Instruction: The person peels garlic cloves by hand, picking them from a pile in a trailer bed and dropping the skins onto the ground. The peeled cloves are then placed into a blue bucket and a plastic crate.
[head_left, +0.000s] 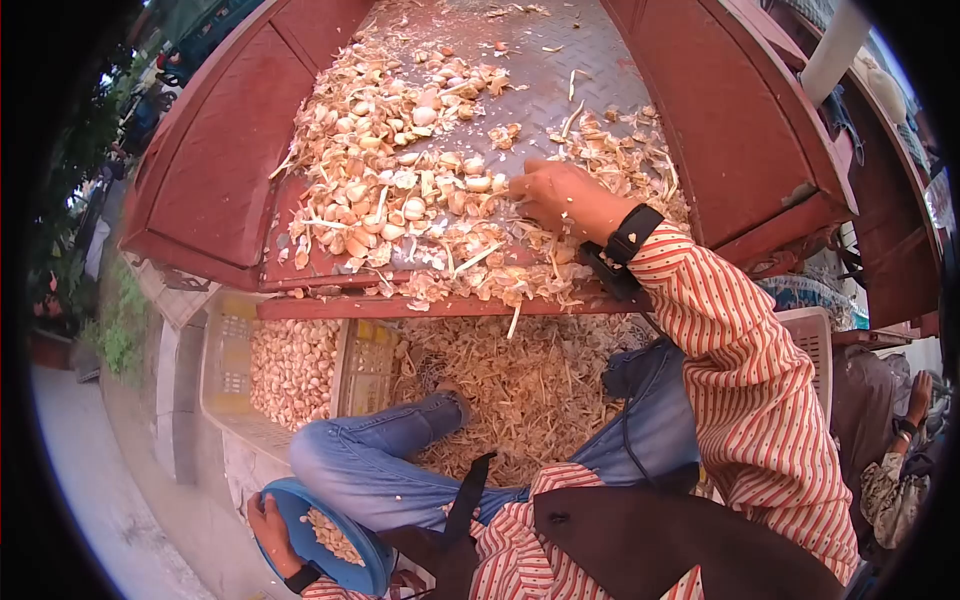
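Loose garlic cloves (365, 205), mixed with dry skins and bits of stalk, lie heaped on the metal truck bed (550, 70). At the right edge of this heap is my right hand (568, 198), its fingers curled down among the garlic and skins. The fingertips are hidden, so what they pinch cannot be made out. Down at the lower left, my left hand (270, 528) grips the rim of a blue basin (375, 555) beside my leg. Some pale garlic cloves (333, 537) rest inside the basin.
Red side panels (215, 140) flank the bed. Below its edge, a plastic crate (225, 350) holds many garlic cloves. Discarded skins and stalks (520, 390) cover the ground between my legs. At the far right, another person's hand (918, 398) and sleeve show.
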